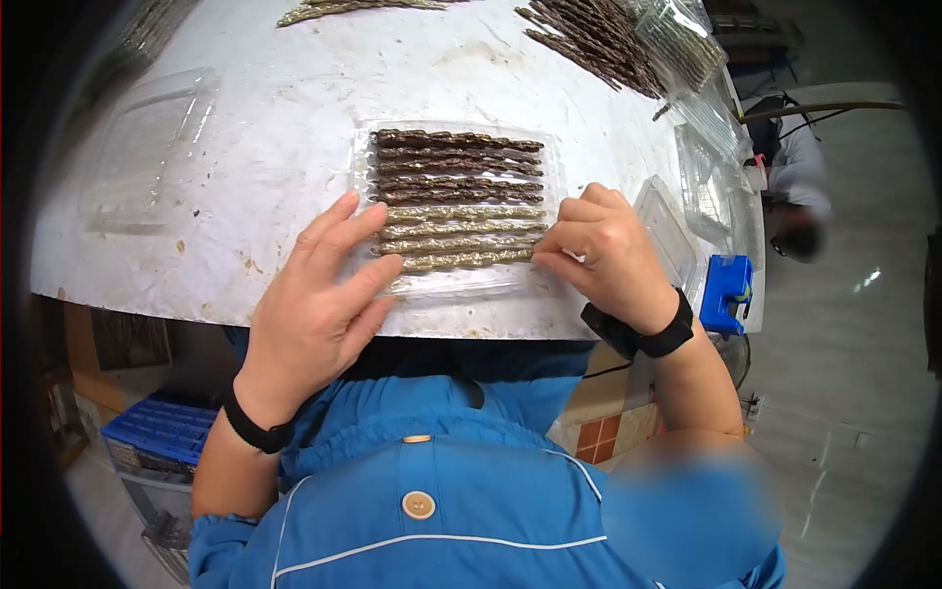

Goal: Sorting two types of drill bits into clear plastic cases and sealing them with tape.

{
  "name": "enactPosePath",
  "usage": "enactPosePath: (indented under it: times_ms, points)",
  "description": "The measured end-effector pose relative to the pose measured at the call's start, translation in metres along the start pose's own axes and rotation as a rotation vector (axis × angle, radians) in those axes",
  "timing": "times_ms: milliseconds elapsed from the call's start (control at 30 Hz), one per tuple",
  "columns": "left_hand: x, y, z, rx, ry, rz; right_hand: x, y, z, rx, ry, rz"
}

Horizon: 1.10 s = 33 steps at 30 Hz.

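**Tray held at bench edge**

The clear tray [453, 280] of twisted sticks [456, 196] lay near the white bench [294, 128] edge. The left hand [319, 304] rested spread and flat on it; the right hand [603, 250] pinched stick ends. Uneven pressure could likely tip the tray or snap sticks.

Bright, even daylight, no hard shadows. White, scuffed worktop [294, 108] is near blown out toward the top. Soft glare on the clear plastic tray [456, 285] and a small specular spot on the pale floor [863, 285]. Strong fisheye: worktop edge bows, black vignette around the rim. Centre is sharp; periphery soft, and a smeared patch sits at lower right.
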<state>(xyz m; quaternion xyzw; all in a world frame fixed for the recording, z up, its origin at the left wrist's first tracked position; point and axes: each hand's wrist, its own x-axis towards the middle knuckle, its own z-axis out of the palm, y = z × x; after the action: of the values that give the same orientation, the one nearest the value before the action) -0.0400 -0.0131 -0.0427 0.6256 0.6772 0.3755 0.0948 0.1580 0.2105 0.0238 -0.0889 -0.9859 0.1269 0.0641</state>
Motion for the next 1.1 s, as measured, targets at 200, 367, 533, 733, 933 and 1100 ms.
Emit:
enactPosePath:
  times_ms: [200,367,533,733,933,1100]
  points:
    - [-0.001,-0.002,0.005,0.012,0.04,0.044,0.034,-0.001,-0.033,-0.058,-0.104,-0.024]
    - [-0.001,0.0,0.002,0.042,0.061,0.035,0.139,0.008,-0.082,0.023,-0.131,0.071]
    - [0.0,0.0,0.002,0.017,0.094,-0.007,0.255,0.069,-0.022,-0.081,0.043,-0.1]
    - [-0.004,-0.004,-0.002,-0.033,0.077,0.012,0.28,0.053,0.031,-0.247,-0.118,0.111]
    - [-0.001,-0.006,0.0,-0.033,0.071,-0.002,0.255,0.055,0.024,-0.117,-0.241,0.091]
    - [0.002,-0.003,0.004,-0.059,0.058,-0.04,0.232,0.083,0.008,-0.093,-0.02,0.063]
